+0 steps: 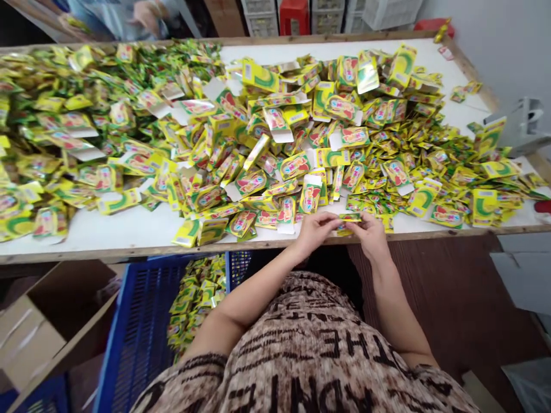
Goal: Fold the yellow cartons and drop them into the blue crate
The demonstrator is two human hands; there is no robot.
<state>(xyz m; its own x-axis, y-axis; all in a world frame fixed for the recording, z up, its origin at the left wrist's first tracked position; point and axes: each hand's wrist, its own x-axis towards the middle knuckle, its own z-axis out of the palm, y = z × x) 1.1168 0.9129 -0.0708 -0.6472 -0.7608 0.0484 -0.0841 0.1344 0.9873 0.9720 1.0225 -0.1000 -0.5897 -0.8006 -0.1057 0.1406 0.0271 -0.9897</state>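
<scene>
Small yellow-green packet is just above the bench near edge, pinched at its ends by fingertips of both hands: left hand one end, right hand the other. Two-ended grip probably keeps something this small steady; near edge likely suits short reach. Printed cartons heaped just beyond, several flaps open; contents can't tell. Loose sachets piled right of them, likely for easy picking. Below bench, left: blue crate holding yellow-green packs; open cardboard box beside it, interior dark, contents unclear. Co-worker's hand across bench.
</scene>
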